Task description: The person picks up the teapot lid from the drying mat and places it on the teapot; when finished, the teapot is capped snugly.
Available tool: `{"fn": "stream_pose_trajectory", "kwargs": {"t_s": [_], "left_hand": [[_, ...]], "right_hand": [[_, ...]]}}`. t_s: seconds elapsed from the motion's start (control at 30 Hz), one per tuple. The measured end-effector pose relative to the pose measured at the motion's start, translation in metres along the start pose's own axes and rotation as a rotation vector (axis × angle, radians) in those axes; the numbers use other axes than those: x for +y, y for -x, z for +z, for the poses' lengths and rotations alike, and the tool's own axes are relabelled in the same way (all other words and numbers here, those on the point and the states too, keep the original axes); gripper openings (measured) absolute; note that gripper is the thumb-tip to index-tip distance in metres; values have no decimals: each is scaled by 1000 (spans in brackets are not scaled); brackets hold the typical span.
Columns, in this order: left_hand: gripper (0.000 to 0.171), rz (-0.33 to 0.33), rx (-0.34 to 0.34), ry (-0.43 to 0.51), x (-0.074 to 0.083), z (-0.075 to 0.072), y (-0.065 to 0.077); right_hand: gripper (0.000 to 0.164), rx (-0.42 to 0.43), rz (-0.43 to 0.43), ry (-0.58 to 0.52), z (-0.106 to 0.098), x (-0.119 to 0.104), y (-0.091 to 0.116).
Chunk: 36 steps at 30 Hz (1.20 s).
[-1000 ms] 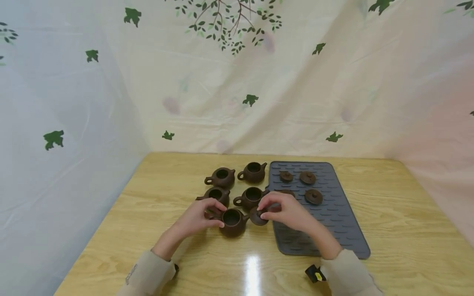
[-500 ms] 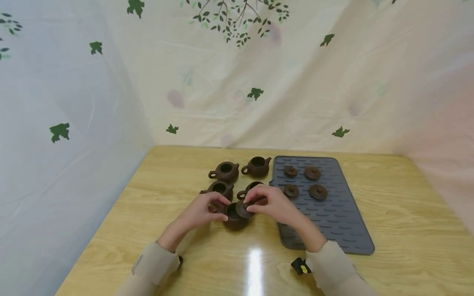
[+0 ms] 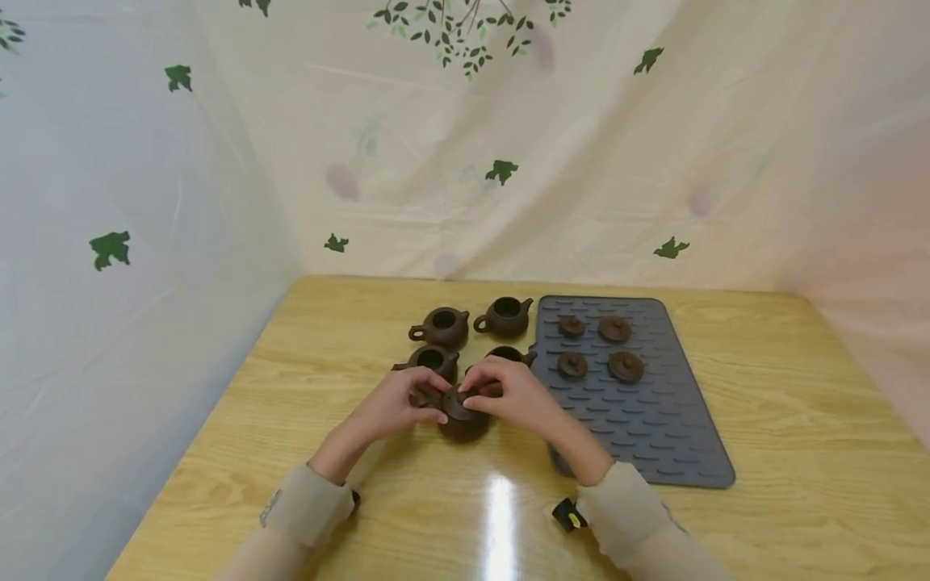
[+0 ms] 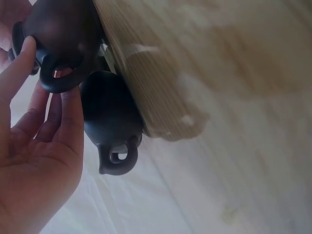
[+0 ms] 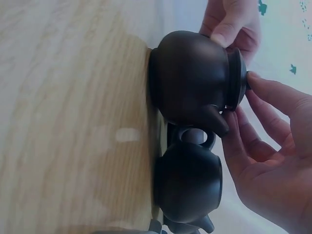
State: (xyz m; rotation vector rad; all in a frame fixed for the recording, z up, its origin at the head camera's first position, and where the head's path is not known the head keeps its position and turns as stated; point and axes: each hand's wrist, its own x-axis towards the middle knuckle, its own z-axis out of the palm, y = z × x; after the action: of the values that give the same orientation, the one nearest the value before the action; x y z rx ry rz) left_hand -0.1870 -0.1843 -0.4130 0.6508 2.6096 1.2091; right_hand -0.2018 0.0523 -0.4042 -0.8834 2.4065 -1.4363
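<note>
In the head view my left hand (image 3: 388,407) steadies a dark brown teapot (image 3: 467,429), its thumb near the rim and the other fingers on the far side. The looped handle (image 4: 66,80) shows between thumb and fingers in the left wrist view. My right hand (image 3: 519,399) pinches the knob of a round lid (image 3: 455,406) that sits over the teapot's mouth. Seen from the right wrist, this lid (image 5: 237,78) lies close against the rim, and the short spout (image 5: 213,119) points toward the right hand. The teapot stands upright on the wooden table.
Behind the hands stand several lidless teapots, among them a back right one (image 3: 506,319) and a back left one (image 3: 445,329). A grey ridged mat (image 3: 654,436) on the right bears several lids, such as a front right lid (image 3: 626,367). A printed curtain (image 3: 407,202) closes off the back.
My right hand has carried the lid leftward from beside the spout onto the teapot's mouth. My left hand has stayed at the teapot. The head view has tilted slightly downward.
</note>
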Motion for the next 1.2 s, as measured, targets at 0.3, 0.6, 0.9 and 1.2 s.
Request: {"fn": "stream_pose_trajectory", "kwargs": {"t_s": [0.3, 0.6, 0.9, 1.2], "left_hand": [[31, -12, 3, 7, 2, 1, 0], [31, -10, 11, -14, 6, 0, -2], [31, -19, 20, -40, 8, 0, -5], [31, -31, -6, -51, 10, -1, -6]], "right_hand": [[10, 3, 27, 69, 4, 0, 0], [12, 7, 43, 145, 4, -3, -2], [13, 15, 30, 196, 2, -1, -3], [14, 26, 27, 148, 2, 2, -1]]}}
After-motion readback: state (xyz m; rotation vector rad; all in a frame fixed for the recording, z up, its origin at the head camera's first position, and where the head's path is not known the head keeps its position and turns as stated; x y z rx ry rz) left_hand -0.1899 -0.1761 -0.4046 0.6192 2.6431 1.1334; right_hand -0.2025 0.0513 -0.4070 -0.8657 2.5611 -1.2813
